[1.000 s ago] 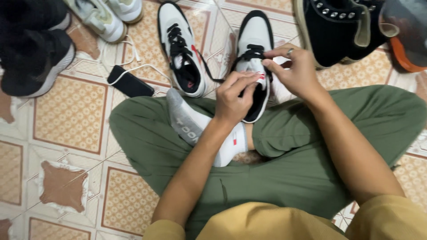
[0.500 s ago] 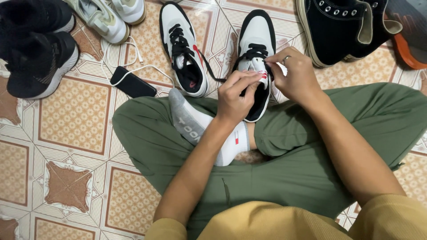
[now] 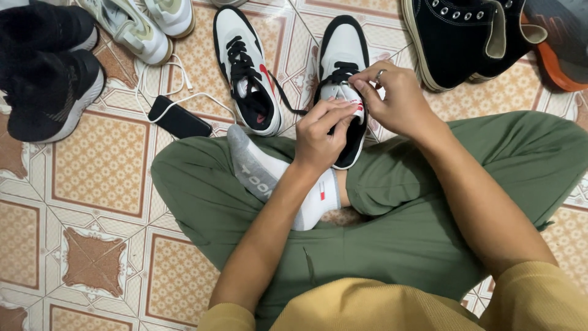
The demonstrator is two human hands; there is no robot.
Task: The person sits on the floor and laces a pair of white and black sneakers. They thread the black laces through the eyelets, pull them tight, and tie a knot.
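Left hand (image 3: 323, 130) and right hand (image 3: 395, 97) pinched on the tongue and black laces, it seems, of the white sneaker (image 3: 344, 73); matching sneaker (image 3: 247, 67) just left.

Patterned tile floor (image 3: 98, 184) with 2 white-and-black sneakers (image 3: 248, 67), black shoes (image 3: 49, 92), black phone (image 3: 179, 116), white cable (image 3: 184, 92).

We sit on a tiled floor (image 3: 92, 184) patterned in orange-tan squares with cream borders and brown star-shaped insets. Light falls evenly, with a soft sheen on the glaze near the top. Around us lie black sneakers (image 3: 49, 79), pale green ones (image 3: 138, 24), dark high-tops (image 3: 471, 37), and a black phone (image 3: 179, 117) on a white cable (image 3: 160, 73).
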